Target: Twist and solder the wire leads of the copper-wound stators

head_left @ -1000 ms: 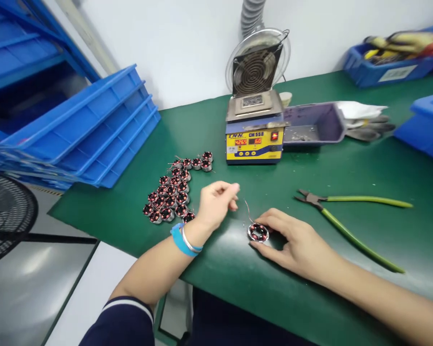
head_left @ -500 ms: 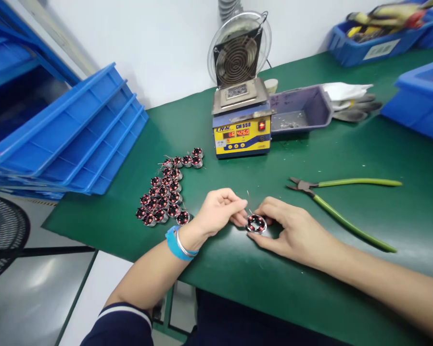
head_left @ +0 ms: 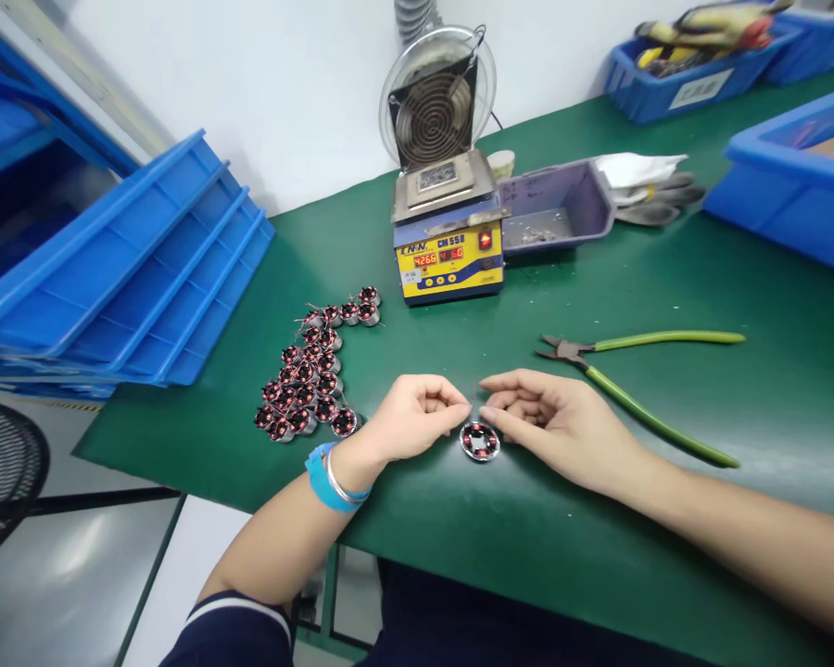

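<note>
A small motor stator [head_left: 479,442] with copper windings and a shiny metal ring lies on the green table between my hands. My left hand [head_left: 421,417] is closed in a pinch at its upper left edge, around a thin wire end that is barely visible. On the other side, my right hand [head_left: 549,421] holds its thumb and index finger apart, close to the wire and just above the stator. Left of my left hand stand several similar wound stators [head_left: 306,375] in a cluster. Green-handled cutting pliers [head_left: 570,349] lie with jaws and handles spread, beyond my right hand.
A yellow and blue solder pot [head_left: 451,264] with lit digits stands at the back, a round fan [head_left: 435,111] behind it. Beside it are a purple-grey bin [head_left: 584,199] and gloves [head_left: 657,202]. Blue crates [head_left: 139,278] lean at left; blue bins [head_left: 792,195] stand at right.
My right hand has let go of the stator and its fingers have moved up to the wire. The stator now rests on the table. My view has shifted slightly to the right.
</note>
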A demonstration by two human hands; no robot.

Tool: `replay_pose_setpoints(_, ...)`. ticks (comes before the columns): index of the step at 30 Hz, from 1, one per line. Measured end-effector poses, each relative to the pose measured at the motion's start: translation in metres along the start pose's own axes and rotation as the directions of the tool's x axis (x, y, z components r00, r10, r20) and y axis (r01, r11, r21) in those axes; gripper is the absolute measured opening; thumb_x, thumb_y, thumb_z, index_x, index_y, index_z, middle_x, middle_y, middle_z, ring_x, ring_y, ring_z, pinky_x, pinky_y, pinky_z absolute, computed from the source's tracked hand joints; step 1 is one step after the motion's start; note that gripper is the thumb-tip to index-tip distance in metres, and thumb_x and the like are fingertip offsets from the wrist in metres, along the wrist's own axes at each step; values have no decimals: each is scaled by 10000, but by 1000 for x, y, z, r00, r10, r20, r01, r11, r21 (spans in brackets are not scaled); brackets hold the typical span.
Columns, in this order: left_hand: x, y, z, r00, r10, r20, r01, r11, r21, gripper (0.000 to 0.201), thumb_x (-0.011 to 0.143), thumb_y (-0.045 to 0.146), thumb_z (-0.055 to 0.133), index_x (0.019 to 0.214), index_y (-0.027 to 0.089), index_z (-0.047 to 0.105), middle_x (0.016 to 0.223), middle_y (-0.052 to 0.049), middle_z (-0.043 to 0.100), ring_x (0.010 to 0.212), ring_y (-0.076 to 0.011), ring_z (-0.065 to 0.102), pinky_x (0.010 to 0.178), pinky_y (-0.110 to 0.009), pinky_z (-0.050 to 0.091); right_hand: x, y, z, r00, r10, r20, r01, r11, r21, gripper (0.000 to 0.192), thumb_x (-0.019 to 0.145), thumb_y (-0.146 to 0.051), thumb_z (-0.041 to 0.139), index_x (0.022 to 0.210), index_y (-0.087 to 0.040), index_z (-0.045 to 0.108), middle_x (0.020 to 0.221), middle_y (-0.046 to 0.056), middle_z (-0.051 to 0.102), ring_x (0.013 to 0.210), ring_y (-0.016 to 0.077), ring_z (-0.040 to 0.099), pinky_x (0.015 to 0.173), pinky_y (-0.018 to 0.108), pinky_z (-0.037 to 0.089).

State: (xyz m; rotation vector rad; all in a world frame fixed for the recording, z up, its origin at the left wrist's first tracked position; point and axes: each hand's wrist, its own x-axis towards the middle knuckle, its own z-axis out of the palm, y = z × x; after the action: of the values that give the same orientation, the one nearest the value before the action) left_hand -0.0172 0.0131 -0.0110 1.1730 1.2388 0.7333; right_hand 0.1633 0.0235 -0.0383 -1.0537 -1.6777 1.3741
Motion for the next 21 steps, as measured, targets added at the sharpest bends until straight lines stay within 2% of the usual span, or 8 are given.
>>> replay_pose_setpoints(2,3,-2,5,999,-32,4,32,998,-48,272,633,345,729,635,123,572,461,49,497,412,-30,423,411,-149,302,-2,3,4,999,-50,-21,50,999,3,406,809,-463,621,1046,-136,584,680,34,631,537,119,559,493,247,485)
replay_pose_setpoints(7,5,-4,6,996,-80,31,83,989,-119,306,615,373,746,660,122,576,428,60,478,357,-25,383,370,-149,253,-3,7,5,984,-178,-28,174,979,-110,365,857,-319,553,1174,-140,526,679,13,606,543,110,548,506,236,487)
replay_pose_setpoints(12,9,-8,5,995,-96,34,101,980,-174,351,604,415,763,690,121,591,443,61,497,356,-24,403,371,-148,300,0,6,5,970,-240,-34,229,954,-191,326,868,-289,520,1167,-159,541,750,30,631,571,108,558,522,231,488)
replay_pose_setpoints(18,12,-10,6,994,-100,32,105,972,-209,374,595,420,787,699,120,592,464,55,512,377,-36,444,376,-150,358,0,4,4,945,-326,-22,311,916,-252,280,858,-246,503,1112,-188,603,685,9,612,548,105,546,522,237,484)
replay_pose_setpoints(21,11,-9,7,994,-105,27,109,969,-223,377,584,412,798,697,117,594,480,49,528,395,-40,471,383,-147,388,0,4,5,950,-309,-39,291,927,-237,270,844,-251,516,1084,-178,615,668,9,603,540,108,543,513,242,482)
